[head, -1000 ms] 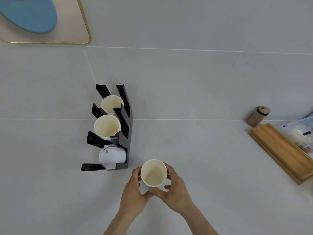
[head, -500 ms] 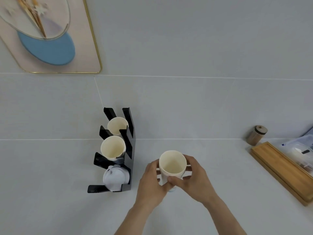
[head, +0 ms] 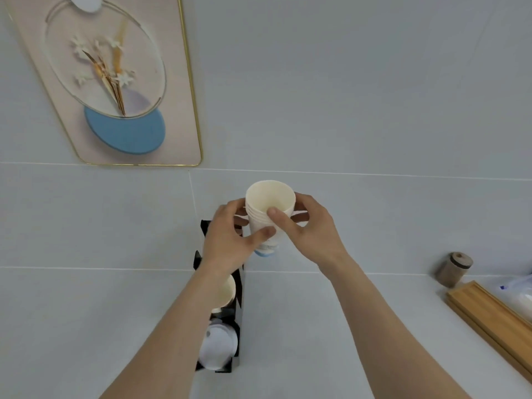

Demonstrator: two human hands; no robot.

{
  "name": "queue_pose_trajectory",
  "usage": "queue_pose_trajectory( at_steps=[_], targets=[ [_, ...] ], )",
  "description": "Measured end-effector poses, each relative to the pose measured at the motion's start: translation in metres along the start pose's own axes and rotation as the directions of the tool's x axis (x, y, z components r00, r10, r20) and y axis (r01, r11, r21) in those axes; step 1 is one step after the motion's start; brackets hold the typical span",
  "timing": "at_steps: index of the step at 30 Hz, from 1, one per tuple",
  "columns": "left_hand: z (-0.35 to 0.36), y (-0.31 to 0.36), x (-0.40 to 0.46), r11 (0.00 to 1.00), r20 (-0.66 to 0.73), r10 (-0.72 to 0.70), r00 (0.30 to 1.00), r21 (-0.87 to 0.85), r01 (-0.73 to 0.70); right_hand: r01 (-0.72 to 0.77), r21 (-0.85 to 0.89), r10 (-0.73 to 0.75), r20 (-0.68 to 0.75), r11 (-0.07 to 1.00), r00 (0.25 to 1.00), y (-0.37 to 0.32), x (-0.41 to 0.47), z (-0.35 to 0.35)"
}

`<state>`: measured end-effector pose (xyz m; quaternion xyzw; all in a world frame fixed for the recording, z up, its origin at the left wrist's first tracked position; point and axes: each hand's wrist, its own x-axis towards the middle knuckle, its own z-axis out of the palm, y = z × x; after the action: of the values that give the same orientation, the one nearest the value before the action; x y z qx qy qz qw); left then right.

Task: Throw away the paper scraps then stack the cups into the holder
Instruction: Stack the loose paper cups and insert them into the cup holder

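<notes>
While both my hands clasp the nested cup stack [head: 270, 210] mid-frame, left hand [head: 230, 240] and right hand [head: 309, 230] wrapped around it above the black holder [head: 239, 286], a tilted drop could catch a prong and spill cups.

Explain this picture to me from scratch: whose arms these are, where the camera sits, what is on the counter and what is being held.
There is no machine here. A person wears a camera on the head, looking forward and down, so the two bare arms are their own. The left hand and right hand together hold a nested stack of paper cups above the pale counter. Below the left arm stands a black cup holder, with a cup and white lids in it. At the right are a wooden tray and a small jar. A framed picture hangs on the wall.
</notes>
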<state>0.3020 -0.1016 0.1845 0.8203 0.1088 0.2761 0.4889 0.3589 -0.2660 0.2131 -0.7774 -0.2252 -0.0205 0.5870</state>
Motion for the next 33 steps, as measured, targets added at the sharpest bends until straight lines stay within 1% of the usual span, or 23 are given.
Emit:
queue_pose_trajectory(
  at_steps=[2, 5, 8, 13, 16, 19, 25, 29, 33],
  targets=[
    [-0.019, -0.009, 0.011, 1.000, -0.015, -0.009, 1.000, 0.027, 0.009, -0.039, 0.053, 0.038, 0.020, 0.998, 0.999, -0.007, 0.010, 0.021],
    [-0.041, -0.029, 0.019, 0.999, -0.017, -0.039, 0.999, 0.031, 0.039, -0.079, 0.062, 0.075, 0.059, 0.995, 0.995, -0.006, 0.019, 0.051],
    [-0.054, -0.054, 0.018, 0.996, -0.014, -0.092, 0.996, 0.017, 0.092, -0.119, 0.047, 0.114, 0.097, 0.992, 0.989, 0.003, 0.021, 0.077],
    [-0.060, -0.088, 0.019, 0.985, 0.016, -0.171, 0.985, 0.033, 0.170, -0.177, -0.002, 0.176, 0.098, 0.984, 0.979, 0.024, 0.023, 0.109],
    [-0.059, -0.102, 0.019, 0.976, 0.050, -0.217, 0.975, 0.044, 0.215, -0.190, -0.031, 0.193, 0.117, 0.981, 0.974, 0.034, 0.022, 0.119],
    [-0.057, -0.114, 0.018, 0.964, 0.093, -0.264, 0.960, 0.067, 0.259, -0.231, -0.054, 0.235, 0.104, 0.971, 0.966, 0.044, 0.021, 0.128],
    [-0.054, -0.131, 0.017, 0.928, 0.194, -0.368, 0.909, 0.130, 0.348, -0.287, -0.257, 0.325, 0.122, 0.923, 0.938, 0.059, 0.017, 0.141],
    [-0.051, -0.138, 0.017, 0.926, 0.170, -0.344, 0.923, 0.227, 0.303, -0.262, -0.370, 0.340, 0.164, 0.892, 0.926, 0.062, 0.013, 0.145],
    [-0.048, -0.141, 0.018, 0.904, 0.207, -0.346, 0.915, 0.336, 0.266, -0.232, -0.456, 0.354, 0.204, 0.859, 0.913, 0.068, 0.010, 0.148]
  ],
)
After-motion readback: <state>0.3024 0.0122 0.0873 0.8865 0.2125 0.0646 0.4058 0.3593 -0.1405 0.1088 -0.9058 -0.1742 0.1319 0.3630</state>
